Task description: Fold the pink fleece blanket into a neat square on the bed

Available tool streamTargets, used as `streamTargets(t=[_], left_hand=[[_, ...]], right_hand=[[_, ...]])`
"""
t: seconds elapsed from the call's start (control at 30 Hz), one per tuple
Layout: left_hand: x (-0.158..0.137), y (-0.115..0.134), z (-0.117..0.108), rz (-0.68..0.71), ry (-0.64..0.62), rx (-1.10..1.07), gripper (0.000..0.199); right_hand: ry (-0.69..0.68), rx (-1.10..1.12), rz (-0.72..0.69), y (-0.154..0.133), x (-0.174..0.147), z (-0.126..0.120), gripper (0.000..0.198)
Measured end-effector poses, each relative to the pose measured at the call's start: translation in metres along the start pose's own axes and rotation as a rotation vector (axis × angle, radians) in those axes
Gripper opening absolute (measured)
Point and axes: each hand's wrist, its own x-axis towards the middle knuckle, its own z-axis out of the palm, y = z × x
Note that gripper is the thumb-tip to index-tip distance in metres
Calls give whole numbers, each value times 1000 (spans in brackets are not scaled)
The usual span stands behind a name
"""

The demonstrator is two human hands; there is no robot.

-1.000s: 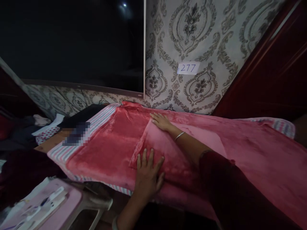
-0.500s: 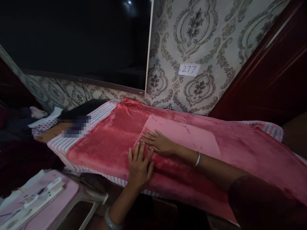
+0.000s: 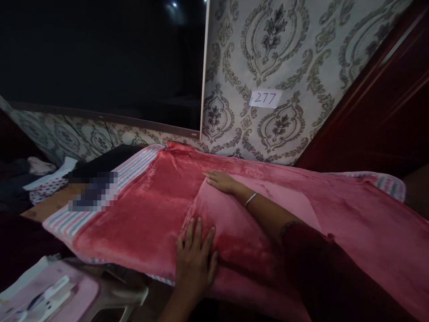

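Observation:
A plush red-pink blanket [image 3: 134,223] with a striped edge is spread over a table against the wall. A paler pink panel [image 3: 295,203] shows on its middle. My left hand [image 3: 196,255] lies flat on the blanket near its front edge, fingers spread and pointing away from me. Farther back, my right hand [image 3: 219,181] rests flat at the far left corner of the pale panel, fingers stretched to the left. Neither hand grips the cloth. A bracelet is on my right wrist.
A pink stool [image 3: 77,290] with a white power strip [image 3: 53,297] stands at the lower left. Behind the table hang a large dark television [image 3: 100,58] and a paper marked 277 [image 3: 265,98]. Folded cloth [image 3: 47,188] lies at the far left, and dark red wood [image 3: 375,98] rises at the right.
My right hand has slid away from me over the blanket to the panel's far corner, apart from my left hand. My left hand stays flat near the front. The view has shifted slightly.

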Motion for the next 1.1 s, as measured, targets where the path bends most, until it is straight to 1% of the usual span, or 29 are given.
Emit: streamTargets(t=[0.1, 0.17, 0.27, 0.4, 0.47, 0.53, 0.6, 0.67, 0.73, 0.77, 0.8, 0.87, 0.9, 0.97, 1.03, 1.1], left_hand=[[-1, -4, -1, 25, -22, 23, 50], [-1, -8, -3, 57, -43, 36, 53], [0, -11, -3, 75, -35, 35, 55], [2, -10, 0, 49, -18, 9, 53], [3, -9, 1, 40, -13, 1, 52], [4, -9, 0, 49, -8, 0, 52], [5, -10, -4, 59, 1, 8, 52], [6, -6, -7, 63, 37, 16, 51], [8, 5, -9, 88, 85, -18, 48], [9, 15, -9, 124, 105, -63, 46], [11, 26, -7, 175, 109, -122, 43], [14, 52, 0, 287, 66, -223, 39], [15, 64, 5, 327, 36, -245, 39], [15, 82, 15, 354, -15, -224, 45], [13, 91, 23, 352, -33, -183, 54], [10, 91, 27, 359, -44, -167, 58]], right_hand=[[16, 104, 70, 12, 13, 3, 61], [23, 124, 98, 13, 16, 4, 62], [28, 111, 123, 6, 13, -1, 62], [75, 52, 196, -12, -1, -20, 62], [121, 31, 189, -22, -15, -30, 63], [142, 22, 149, -32, -37, -34, 61], [118, -6, 58, -40, -68, -32, 57], [62, -36, -69, -47, -105, -24, 55], [13, -30, -159, -51, -141, -15, 55], [3, -18, -181, -52, -156, -12, 55], [-1, -5, -194, -52, -168, -9, 55], [-5, 9, -194, -47, -181, -6, 55], [-12, 7, -187, -43, -182, -6, 56], [-28, -18, -172, -30, -177, -7, 58], [-13, -54, -153, -14, -165, -7, 61], [25, -85, -127, 2, -152, -6, 62]])
